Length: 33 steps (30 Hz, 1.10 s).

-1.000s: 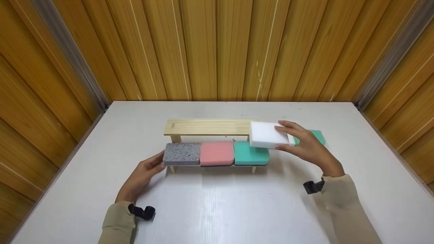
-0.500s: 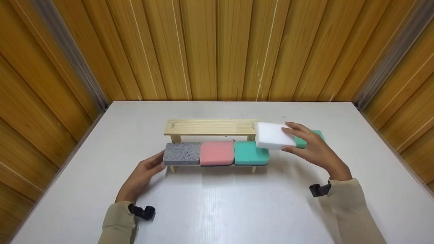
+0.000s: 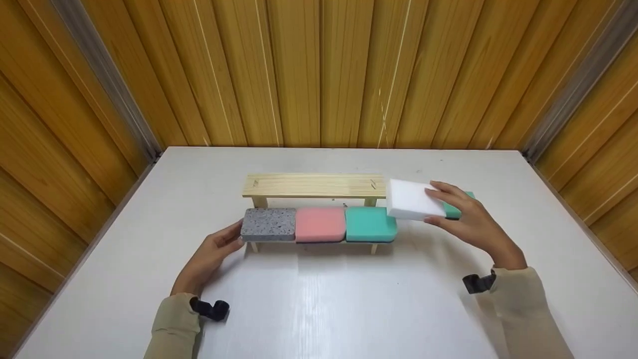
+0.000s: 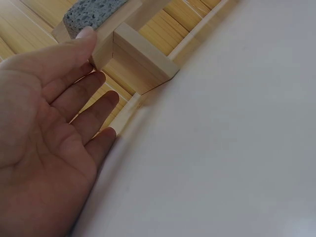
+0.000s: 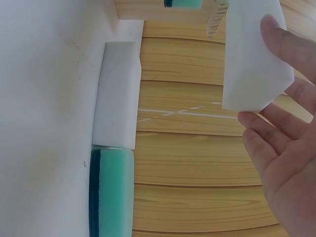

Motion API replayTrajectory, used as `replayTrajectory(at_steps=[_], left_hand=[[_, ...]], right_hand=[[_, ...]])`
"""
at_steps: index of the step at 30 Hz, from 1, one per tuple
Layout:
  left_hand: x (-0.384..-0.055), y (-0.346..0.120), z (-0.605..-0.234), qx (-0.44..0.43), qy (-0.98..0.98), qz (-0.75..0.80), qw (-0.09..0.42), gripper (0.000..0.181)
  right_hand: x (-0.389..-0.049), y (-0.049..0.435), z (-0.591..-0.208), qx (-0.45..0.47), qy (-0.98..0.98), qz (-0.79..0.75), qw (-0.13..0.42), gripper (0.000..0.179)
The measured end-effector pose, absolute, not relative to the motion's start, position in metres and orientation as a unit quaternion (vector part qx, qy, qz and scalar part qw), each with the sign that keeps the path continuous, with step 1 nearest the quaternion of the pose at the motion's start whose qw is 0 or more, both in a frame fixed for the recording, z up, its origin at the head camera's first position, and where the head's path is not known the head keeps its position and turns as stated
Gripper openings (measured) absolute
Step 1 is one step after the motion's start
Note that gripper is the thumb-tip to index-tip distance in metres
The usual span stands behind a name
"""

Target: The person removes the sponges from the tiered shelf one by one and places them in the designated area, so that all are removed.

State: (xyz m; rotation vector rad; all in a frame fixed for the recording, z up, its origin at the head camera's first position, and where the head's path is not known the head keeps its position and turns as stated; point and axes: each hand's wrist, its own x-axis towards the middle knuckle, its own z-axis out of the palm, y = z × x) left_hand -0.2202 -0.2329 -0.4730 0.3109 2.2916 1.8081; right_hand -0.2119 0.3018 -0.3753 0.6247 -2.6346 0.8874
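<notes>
My right hand (image 3: 461, 212) pinches a white melamine sponge (image 3: 413, 199) between thumb and fingers, raised above the table just right of a small two-step wooden stand (image 3: 314, 185). On its lower step sit a grey pumice stone (image 3: 269, 224), a pink sponge (image 3: 320, 224) and a green sponge (image 3: 369, 224), side by side. At the stand's left end my left hand (image 3: 214, 254) touches the corner near the pumice stone. The left wrist view shows its thumb (image 4: 86, 42) against the step's end and the other fingers fairly straight.
In the right wrist view, another white block (image 5: 116, 98) and a second green sponge (image 5: 116, 192) with a dark layer lie end to end on the white table (image 3: 309, 309). The stand's upper step is bare. Wood-patterned walls (image 3: 319, 75) rise behind and beside the table.
My right hand has moved right with the white melamine sponge, away from above the stand's right end. The left hand has stayed at the stand's left end.
</notes>
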Motion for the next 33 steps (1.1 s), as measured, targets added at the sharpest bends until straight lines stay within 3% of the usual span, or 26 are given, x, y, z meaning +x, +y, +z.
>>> replayTrajectory(at_steps=[33], left_hand=[[-0.22,-0.234,-0.473,0.109,0.768,0.621,0.114,0.067]], right_hand=[[-0.206,0.321,-0.391,0.204,-0.92,0.303,0.142,0.06]])
